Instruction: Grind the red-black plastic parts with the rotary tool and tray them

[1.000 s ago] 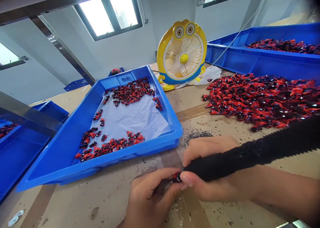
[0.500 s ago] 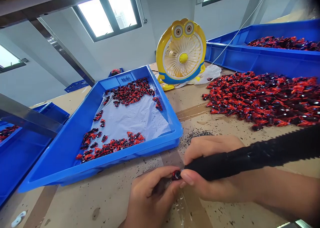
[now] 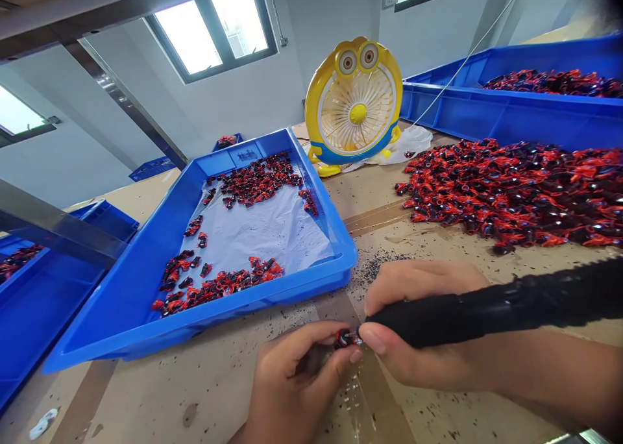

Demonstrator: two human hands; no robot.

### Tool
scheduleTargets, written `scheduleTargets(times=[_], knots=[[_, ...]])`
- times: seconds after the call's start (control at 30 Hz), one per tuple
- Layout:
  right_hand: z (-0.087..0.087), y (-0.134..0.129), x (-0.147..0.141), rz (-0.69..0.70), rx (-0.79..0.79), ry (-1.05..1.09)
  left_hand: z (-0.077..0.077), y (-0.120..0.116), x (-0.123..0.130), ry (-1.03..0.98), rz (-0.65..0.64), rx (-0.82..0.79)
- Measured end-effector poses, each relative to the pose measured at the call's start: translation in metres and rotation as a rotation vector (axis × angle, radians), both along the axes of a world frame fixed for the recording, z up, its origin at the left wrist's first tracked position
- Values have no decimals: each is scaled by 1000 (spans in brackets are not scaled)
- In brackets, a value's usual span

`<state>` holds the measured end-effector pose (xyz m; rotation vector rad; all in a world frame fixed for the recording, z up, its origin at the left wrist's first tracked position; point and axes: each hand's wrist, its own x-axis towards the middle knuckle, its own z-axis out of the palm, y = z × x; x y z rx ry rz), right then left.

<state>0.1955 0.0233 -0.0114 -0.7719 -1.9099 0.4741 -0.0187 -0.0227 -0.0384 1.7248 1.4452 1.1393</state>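
Observation:
Between the thumb and forefinger of my left hand [image 3: 296, 376] is a small red and black part [image 3: 343, 339], low in the middle of the view. My right hand [image 3: 428, 327] is closed around a thick black tool [image 3: 438, 317], whose ribbed black sleeve runs off to the right edge. A thin shiny tip [image 3: 359, 340] shows between the tool and the part. Dark shavings [image 3: 377, 267] lie scattered over the brown tabletop [image 3: 219, 379] around both hands.
A blue tray [image 3: 311, 276] with white lining and many red and black parts stands left of centre. A pile of similar parts [image 3: 516, 194] lies at the right, before blue bins [image 3: 487, 110]. A yellow fan [image 3: 359, 113] stands behind; a metal post [image 3: 121, 100] rises left.
My right hand and the black tool have moved slightly right, away from the part, so the shiny tip now shows. My left hand keeps its pinch. The whole view has shifted slightly.

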Motion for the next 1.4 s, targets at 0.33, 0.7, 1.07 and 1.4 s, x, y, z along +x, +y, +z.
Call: scheduleTargets(times=[0.33,0.7,1.07,1.4], knots=[[14,4,7,-12,32,125,-2,0,1,-88,74,-96],[10,2,6,-34,45,100,-1,0,3,-121,83,-130],[8,0,4,-10,18,95,-1,0,2,-88,68,-146],[6,-1,1,-34,44,82,0,0,1,-113,7,-178]])
